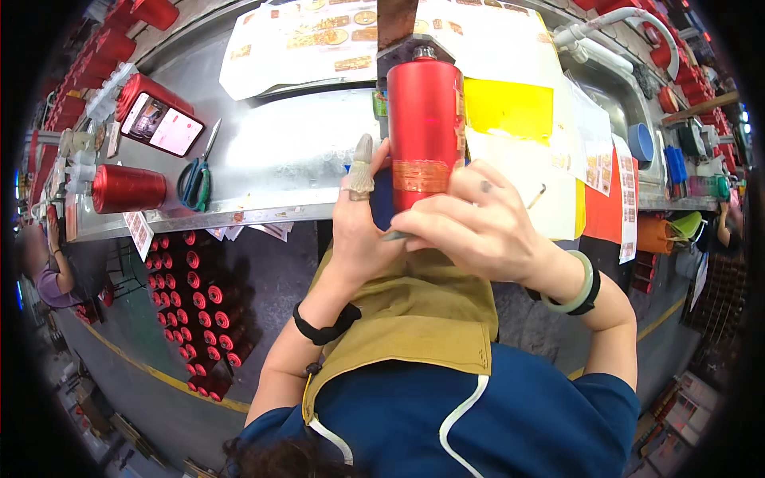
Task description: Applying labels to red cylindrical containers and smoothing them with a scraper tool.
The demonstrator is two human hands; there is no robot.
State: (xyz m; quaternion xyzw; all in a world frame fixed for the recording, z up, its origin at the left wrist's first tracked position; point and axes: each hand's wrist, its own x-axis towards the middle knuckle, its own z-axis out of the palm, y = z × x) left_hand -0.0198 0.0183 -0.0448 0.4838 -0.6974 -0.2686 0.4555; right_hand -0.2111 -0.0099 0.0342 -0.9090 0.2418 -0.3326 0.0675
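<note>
The person is holding a tall red metallic bottle with a silver neck (425, 111) upright above the near edge of a grey sheet-metal workbench (279, 159). The left hand (362, 227) is curling around the bottle's lower left side, its index finger wearing a ribbed grey finger cot (362, 167) and pointing upward. The right hand (478, 227) is closing over the bottle's base from the right, with its thumb pressing beside a gold rectangular label (420, 175). What the fingertips are pinching under the base cannot be told.

The label is looking like the weak point: a sliding thumb could be wrinkling it or setting it crooked. The bottle is hanging over the bench edge, so a loosening grip would be sending it down toward the crate of red bottles (195, 307) on the floor at the left. Another red bottle lying on its side (127, 189) is sitting near that same edge and could be rolling off if bumped. Green-handled scissors (195, 179) are lying just beside it.
</note>
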